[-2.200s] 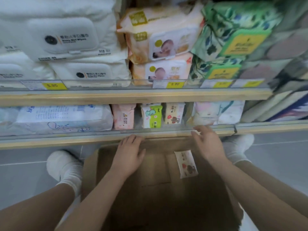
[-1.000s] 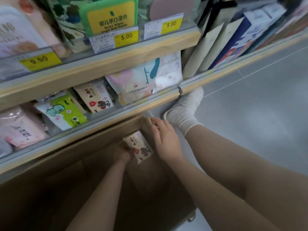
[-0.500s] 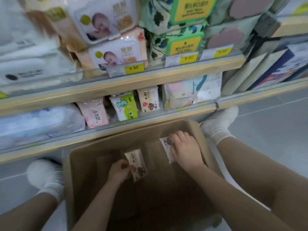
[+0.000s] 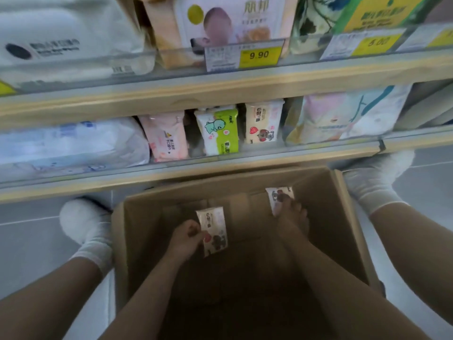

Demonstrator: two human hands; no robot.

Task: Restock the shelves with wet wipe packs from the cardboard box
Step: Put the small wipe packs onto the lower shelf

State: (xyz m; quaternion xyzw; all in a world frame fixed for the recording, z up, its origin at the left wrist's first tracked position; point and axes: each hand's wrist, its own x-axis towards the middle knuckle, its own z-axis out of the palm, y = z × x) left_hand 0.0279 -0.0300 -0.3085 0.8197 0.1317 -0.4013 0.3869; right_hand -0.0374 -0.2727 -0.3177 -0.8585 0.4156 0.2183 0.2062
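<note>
We had both hands down inside the open cardboard box (image 4: 348, 217), which stood on the floor just in front of the lowest shelf (image 4: 171, 177); our left hand (image 4: 185, 239) gripped a small cream wet wipe pack (image 4: 213, 231), fingers curled round its left edge, the pack upright above the box floor; our right hand (image 4: 293, 222) held a second pack (image 4: 278, 195) of the same print against the far right inner wall, its fingers over the lower half. On the shelf a matching cream pack (image 4: 263, 125) stood upright beside a green-and-white pack (image 4: 218, 131) and a pink pack (image 4: 166, 138); a yellow price tag (image 4: 259, 55) above read 9.90.
</note>
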